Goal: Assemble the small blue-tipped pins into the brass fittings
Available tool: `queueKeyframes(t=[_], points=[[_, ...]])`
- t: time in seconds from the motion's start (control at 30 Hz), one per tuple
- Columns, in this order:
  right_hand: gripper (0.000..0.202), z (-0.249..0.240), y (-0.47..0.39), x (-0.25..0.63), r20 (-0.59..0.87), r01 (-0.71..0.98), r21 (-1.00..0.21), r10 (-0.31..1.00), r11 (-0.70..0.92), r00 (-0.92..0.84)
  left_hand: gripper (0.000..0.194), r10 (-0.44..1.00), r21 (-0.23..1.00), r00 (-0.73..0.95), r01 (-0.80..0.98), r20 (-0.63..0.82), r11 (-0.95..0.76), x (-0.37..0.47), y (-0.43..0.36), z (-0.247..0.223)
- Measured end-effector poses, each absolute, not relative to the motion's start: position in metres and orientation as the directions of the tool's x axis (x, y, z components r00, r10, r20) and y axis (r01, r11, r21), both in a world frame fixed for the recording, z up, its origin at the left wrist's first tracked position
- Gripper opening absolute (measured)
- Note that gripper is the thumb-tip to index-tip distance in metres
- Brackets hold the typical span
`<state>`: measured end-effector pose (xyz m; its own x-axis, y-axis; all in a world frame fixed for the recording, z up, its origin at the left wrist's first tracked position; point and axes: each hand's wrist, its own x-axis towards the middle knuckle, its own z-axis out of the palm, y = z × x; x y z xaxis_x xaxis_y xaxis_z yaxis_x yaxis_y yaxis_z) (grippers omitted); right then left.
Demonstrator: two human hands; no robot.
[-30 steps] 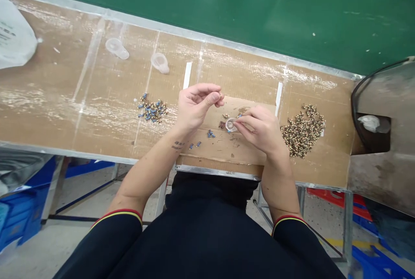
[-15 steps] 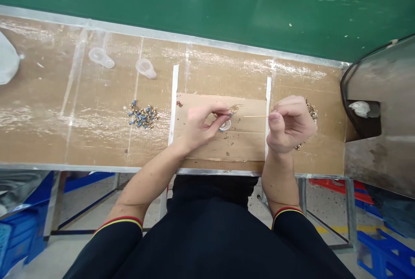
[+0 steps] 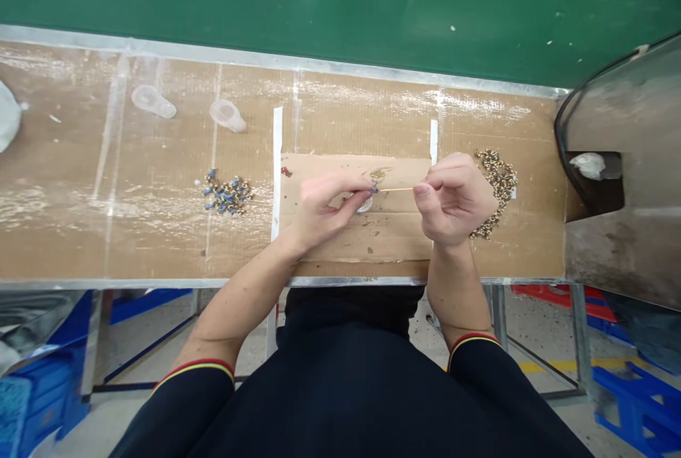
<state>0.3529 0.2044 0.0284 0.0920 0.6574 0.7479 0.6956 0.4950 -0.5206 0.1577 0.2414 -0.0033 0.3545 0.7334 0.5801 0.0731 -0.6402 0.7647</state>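
Over the cardboard sheet [image 3: 330,249], my left hand [image 3: 333,206] pinches a small blue and gold metal piece [image 3: 374,188] between thumb and fingertips. My right hand [image 3: 455,199] is closed on a thin stick [image 3: 396,190], whose left tip reaches the small piece. Whether tip and piece touch is too small to tell. Just below the left fingertips sits a small round clear dish [image 3: 365,205], partly hidden. A pile of blue and gold pieces [image 3: 228,196] lies to the left. Beside my right hand is a larger pile of gold-coloured pieces [image 3: 500,185], partly behind the hand.
Two clear plastic scoop-like cups [image 3: 152,100] [image 3: 228,115] lie at the back left. White tape strips [image 3: 277,160] flank the cardboard. A metal housing [image 3: 628,231] with a black cable [image 3: 560,114] stands at the right. A green surface [image 3: 340,11] runs behind the table.
My right hand has moved left, bringing the stick's tip to the piece in my left hand. More of the gold-coloured pile shows now. The view has shifted slightly.
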Motion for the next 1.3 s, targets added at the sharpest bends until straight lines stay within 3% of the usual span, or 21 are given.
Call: queueKeyframes(t=[0.5,0.73,0.93,1.17,1.3], points=[[0.018,0.026,0.203,0.354,0.739,0.621,-0.547,0.672,0.561,0.044,0.007,0.759,0.803,0.334,0.012,0.559,-0.596,0.159,0.240,-0.006],[0.025,0.027,0.204,0.354,0.715,0.645,-0.556,0.697,0.524,0.051,0.007,0.755,0.802,0.341,0.006,0.560,-0.597,0.158,0.240,-0.005],[0.016,0.027,0.205,0.351,0.744,0.599,-0.547,0.668,0.585,0.028,0.009,0.756,0.802,0.334,0.002,0.563,-0.598,0.159,0.240,-0.004],[0.033,0.034,0.206,0.369,0.795,0.614,-0.542,0.587,0.574,0.153,0.010,0.832,0.880,0.288,-0.147,0.475,-0.451,0.157,0.241,-0.010],[0.020,0.035,0.206,0.375,0.627,0.591,-0.516,0.744,0.620,-0.233,0.010,0.840,0.890,0.298,-0.203,0.453,-0.408,0.151,0.244,-0.004]])
